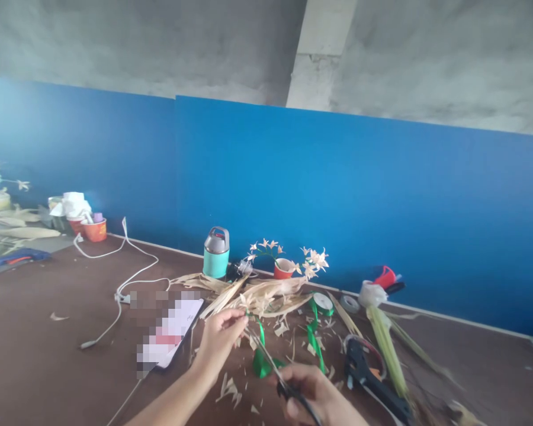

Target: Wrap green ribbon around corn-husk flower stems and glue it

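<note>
My left hand [222,337] is closed in a pinch, with a bit of green ribbon [261,362] showing at its fingertips and hanging below them. Right above those fingers are pale husk flowers [262,303]; whether one is in the pinch is unclear. My right hand [308,390] grips scissors [269,358] by their dark handles. The blades point up and left, their tips close to my left fingertips. A spool of green ribbon [323,303] lies beyond, its loose strip trailing toward me. Husk scraps [228,390] are scattered under both hands.
A phone [177,331] and white cables [135,275] lie to the left. Behind are dried husks [275,290], a turquoise flask [216,254] and a red cup [283,269] with husk flowers. A black glue gun [373,378] and husk stalk [388,349] lie right. A blue partition [337,189] stands behind.
</note>
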